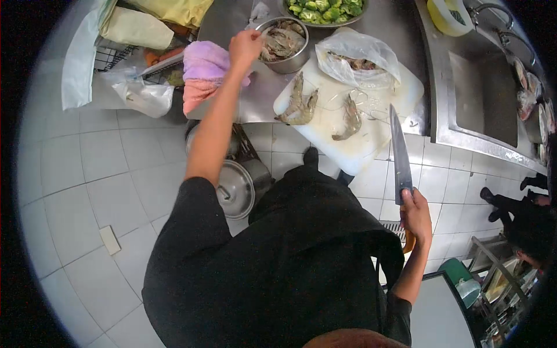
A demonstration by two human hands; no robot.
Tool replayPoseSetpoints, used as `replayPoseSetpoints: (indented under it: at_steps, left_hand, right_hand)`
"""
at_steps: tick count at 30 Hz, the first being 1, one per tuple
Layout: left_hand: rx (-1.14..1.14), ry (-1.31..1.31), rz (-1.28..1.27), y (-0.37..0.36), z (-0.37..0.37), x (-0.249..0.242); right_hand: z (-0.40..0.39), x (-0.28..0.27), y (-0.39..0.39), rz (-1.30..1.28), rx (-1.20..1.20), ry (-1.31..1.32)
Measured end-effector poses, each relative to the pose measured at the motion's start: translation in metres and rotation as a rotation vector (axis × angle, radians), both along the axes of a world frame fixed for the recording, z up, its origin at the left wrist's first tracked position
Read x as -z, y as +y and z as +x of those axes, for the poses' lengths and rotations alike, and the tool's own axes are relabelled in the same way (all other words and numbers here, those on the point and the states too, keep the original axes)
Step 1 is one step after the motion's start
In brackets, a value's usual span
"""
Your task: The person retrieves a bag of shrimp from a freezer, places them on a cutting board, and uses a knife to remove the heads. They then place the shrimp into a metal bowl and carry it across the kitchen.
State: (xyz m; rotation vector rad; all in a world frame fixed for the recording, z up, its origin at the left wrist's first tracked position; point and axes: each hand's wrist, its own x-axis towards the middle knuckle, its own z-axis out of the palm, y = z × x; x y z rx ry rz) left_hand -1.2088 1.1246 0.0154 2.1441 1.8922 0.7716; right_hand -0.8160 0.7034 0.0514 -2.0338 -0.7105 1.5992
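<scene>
My right hand [416,217] grips the orange handle of a large kitchen knife [400,151], its blade pointing away from me beside the board's right edge. At the left rim of a metal pot [295,64] is my left hand [246,47], fingers drawn together; whatever they may hold is hidden. Raw shrimp [282,40] fill the pot. On the white cutting board [371,142] lie a couple of shrimp [300,103] at the left and a single shrimp [349,119] near the middle. A clear plastic bag [371,61] with more shrimp inside rests on the board's far part.
Broccoli [325,10] sits in a bowl at the back. A pink and purple towel [206,69] hangs left of the pot. The sink [481,98] is at the right. A lidded pot [235,188] stands below the counter. Another person [516,220] is at far right.
</scene>
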Motion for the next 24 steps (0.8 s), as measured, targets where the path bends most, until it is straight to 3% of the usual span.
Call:
replayPoseSetpoints:
  at_steps: [3,6,12,15,18,21,24]
  left_hand:
    - [0.186,0.271,-0.218,0.041,-0.025,0.007]
    - [0.506,0.646,-0.206,0.056,-0.029,0.009]
    - [0.764,0.911,-0.098,0.071,-0.03,0.008]
    - [0.809,0.995,-0.2,0.068,-0.02,-0.01]
    - [0.771,0.813,-0.249,0.069,-0.012,-0.019]
    - [0.728,0.864,-0.34,0.062,0.002,-0.021]
    - [0.803,0.888,-0.192,0.075,-0.005,0.009]
  right_hand:
    - [-0.013,-0.007,0.011,0.014,0.041,-0.048]
    - [-0.027,-0.014,0.018,0.028,0.066,-0.045]
    - [-0.06,-0.01,0.026,-0.022,0.026,0.028]
    - [-0.084,-0.011,0.036,-0.073,-0.043,0.007]
    - [-0.095,0.002,0.037,-0.09,-0.081,0.015]
    - [-0.099,0.013,0.037,-0.069,-0.128,-0.038]
    - [-0.104,0.015,0.04,-0.033,-0.215,-0.146]
